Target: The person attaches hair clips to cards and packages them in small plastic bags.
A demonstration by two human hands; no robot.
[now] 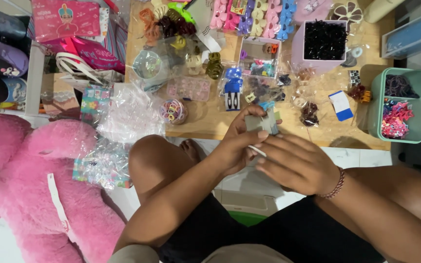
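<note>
Grey, small and card-like, the hair-clip packet (263, 122) sits pinched in the left hand (237, 146), fingers closed around it, just over the wooden table (205, 124) edge. Right hand (298, 163) presses in below, fingers curled against it. Beyond it, a blue-clip packet (232, 87); far left, a pink plush toy (40, 195).

I see a big pink teddy bear (40, 195) on the floor. On the wooden table (205, 124) sits a purple box (323, 46) full of black hair ties. A green bin (399, 104) holds more clips. A small round tub (173, 111) has colourful bands.
</note>
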